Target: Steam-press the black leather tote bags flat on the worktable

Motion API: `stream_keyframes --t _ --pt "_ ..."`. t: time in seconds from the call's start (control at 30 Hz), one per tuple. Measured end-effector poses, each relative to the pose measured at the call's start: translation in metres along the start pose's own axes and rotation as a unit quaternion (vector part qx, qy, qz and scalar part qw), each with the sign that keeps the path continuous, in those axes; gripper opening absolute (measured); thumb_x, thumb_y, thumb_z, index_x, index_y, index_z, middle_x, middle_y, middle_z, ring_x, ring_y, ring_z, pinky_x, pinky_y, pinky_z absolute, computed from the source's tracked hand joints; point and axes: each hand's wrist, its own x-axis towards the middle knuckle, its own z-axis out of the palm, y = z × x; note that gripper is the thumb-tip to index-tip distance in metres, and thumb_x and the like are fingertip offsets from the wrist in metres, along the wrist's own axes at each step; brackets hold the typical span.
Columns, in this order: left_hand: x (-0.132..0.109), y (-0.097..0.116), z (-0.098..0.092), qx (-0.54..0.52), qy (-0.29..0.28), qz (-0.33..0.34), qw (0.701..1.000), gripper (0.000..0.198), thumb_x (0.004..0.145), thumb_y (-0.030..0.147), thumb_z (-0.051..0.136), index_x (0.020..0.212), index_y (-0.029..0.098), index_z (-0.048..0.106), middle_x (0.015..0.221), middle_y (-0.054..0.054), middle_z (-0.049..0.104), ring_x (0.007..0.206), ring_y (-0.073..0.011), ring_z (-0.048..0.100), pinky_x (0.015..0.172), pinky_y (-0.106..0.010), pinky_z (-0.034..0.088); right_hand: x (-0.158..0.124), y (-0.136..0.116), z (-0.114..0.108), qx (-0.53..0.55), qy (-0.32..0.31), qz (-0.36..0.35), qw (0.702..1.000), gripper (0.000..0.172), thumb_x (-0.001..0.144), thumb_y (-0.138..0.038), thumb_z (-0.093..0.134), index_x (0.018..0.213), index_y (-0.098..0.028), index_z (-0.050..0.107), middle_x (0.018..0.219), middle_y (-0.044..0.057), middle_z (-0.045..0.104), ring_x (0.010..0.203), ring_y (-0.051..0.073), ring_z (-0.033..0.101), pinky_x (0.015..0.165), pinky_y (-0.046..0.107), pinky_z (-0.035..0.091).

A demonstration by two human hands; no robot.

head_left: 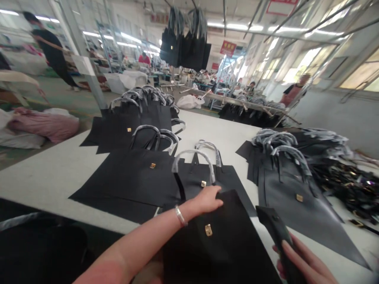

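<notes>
My left hand grips the top edge of a black handbag with a gold clasp, right in front of me, fingers curled over the rim. A silver bracelet sits on that wrist. My right hand at the lower right is closed round a narrow black flap or strap piece that points up and left. Just beyond the held bag lies another black bag with plastic-wrapped handles, flat on the white table.
Stacks of black bags lie at left, far left and right. Black and gold hardware is heaped at the far right. More bags hang overhead. People work in the background; pink bundles lie on the floor.
</notes>
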Motion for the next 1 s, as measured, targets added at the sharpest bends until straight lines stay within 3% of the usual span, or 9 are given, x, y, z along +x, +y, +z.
stream_keyframes --t 0.1,0.2,0.27,0.47,0.7,0.8,1.0 --pt "-0.026 -0.037 0.035 0.112 0.008 -0.003 0.994 0.043 0.070 0.014 0.066 0.113 0.010 0.060 0.127 -0.019 0.052 0.124 -0.0350 0.043 0.106 -0.050 0.031 -0.001 0.003 0.008 -0.028 -0.013 -0.007 1.000 0.081 0.067 -0.058 0.070 0.133 -0.018 0.046 0.069 0.000 0.066 0.047 0.018 0.059 0.043 0.028 0.048" --pt "-0.051 -0.060 0.057 0.277 0.032 0.050 0.959 0.054 0.080 0.034 0.062 0.128 0.012 0.051 0.143 -0.019 0.037 0.135 -0.0331 0.029 0.112 -0.050 0.021 0.006 0.008 0.020 -0.052 -0.087 0.020 0.995 0.074 0.070 -0.054 0.069 0.131 -0.018 0.047 0.067 -0.001 0.063 0.045 0.017 0.059 0.041 0.027 0.046" --pt "-0.060 -0.068 0.064 0.321 0.053 0.087 0.942 0.055 0.086 0.042 0.055 0.133 0.016 0.046 0.147 -0.016 0.032 0.138 -0.0303 0.023 0.113 -0.049 0.018 0.016 0.010 0.028 -0.062 -0.139 0.044 0.987 0.071 0.072 -0.052 0.067 0.131 -0.019 0.046 0.067 -0.002 0.063 0.045 0.016 0.060 0.042 0.026 0.045" --pt "-0.060 -0.072 0.065 0.336 0.058 0.130 0.931 0.048 0.091 0.045 0.046 0.131 0.019 0.047 0.145 -0.015 0.035 0.137 -0.0277 0.026 0.113 -0.047 0.016 0.045 -0.005 0.049 -0.091 -0.197 0.068 0.974 0.065 0.077 -0.048 0.064 0.132 -0.019 0.043 0.067 -0.002 0.064 0.043 0.014 0.059 0.039 0.023 0.044" --pt "-0.061 -0.071 0.065 0.332 0.065 0.132 0.932 0.048 0.092 0.045 0.043 0.132 0.019 0.047 0.145 -0.015 0.036 0.137 -0.0286 0.026 0.112 -0.049 0.015 0.046 -0.020 0.046 -0.106 -0.238 0.077 0.962 0.049 0.080 -0.046 0.064 0.119 -0.019 0.052 0.064 -0.003 0.062 0.042 0.013 0.059 0.039 0.021 0.045" --pt "-0.061 -0.073 0.065 0.338 0.064 0.136 0.929 0.048 0.091 0.044 0.043 0.132 0.018 0.046 0.145 -0.016 0.035 0.137 -0.0292 0.026 0.112 -0.050 0.015 0.051 -0.021 0.054 -0.107 -0.221 0.071 0.967 0.054 0.080 -0.045 0.064 0.125 -0.017 0.049 0.064 -0.002 0.063 0.041 0.013 0.058 0.037 0.022 0.044" --pt "-0.063 -0.071 0.065 0.347 0.079 0.151 0.922 0.048 0.092 0.043 0.044 0.130 0.014 0.047 0.142 -0.017 0.039 0.136 -0.0289 0.028 0.112 -0.048 0.016 0.057 -0.039 0.070 -0.067 -0.107 -0.049 0.991 0.072 0.072 -0.048 0.071 0.132 -0.016 0.046 0.070 -0.002 0.064 0.047 0.016 0.059 0.044 0.027 0.048"
